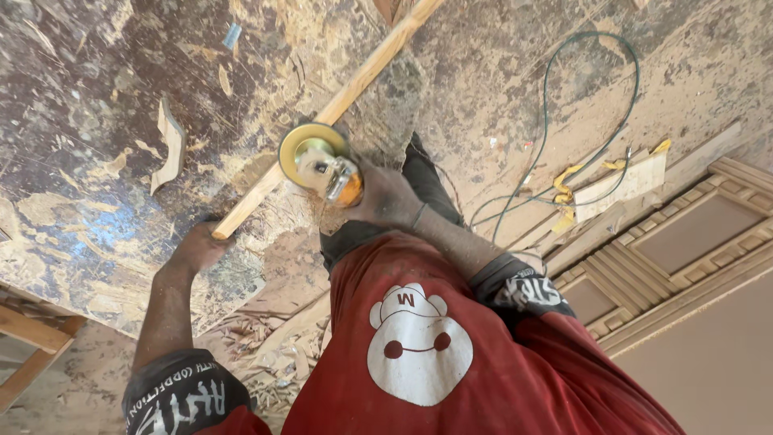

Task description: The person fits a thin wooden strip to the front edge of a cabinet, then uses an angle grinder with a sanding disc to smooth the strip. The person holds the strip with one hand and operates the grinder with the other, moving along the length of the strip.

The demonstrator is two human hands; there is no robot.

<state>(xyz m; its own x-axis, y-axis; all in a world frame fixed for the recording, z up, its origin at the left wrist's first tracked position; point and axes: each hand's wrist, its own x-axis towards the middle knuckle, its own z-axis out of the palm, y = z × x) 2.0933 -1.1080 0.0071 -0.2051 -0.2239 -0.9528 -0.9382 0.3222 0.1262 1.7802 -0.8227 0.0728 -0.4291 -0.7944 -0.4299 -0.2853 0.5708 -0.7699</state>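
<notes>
A long pale wooden strip lies slanted across a worn, stained work board, running from the upper middle down to the left. My left hand grips the strip's lower end. My right hand holds an angle grinder with a yellow-green disc, and the disc rests against the strip's middle. Dust blurs the area around the disc.
A curved wood offcut lies on the board. A green cable loops over the dusty floor toward yellow straps and a flat board. Carved wooden panels lie at right. A wooden frame stands at lower left, shavings underfoot.
</notes>
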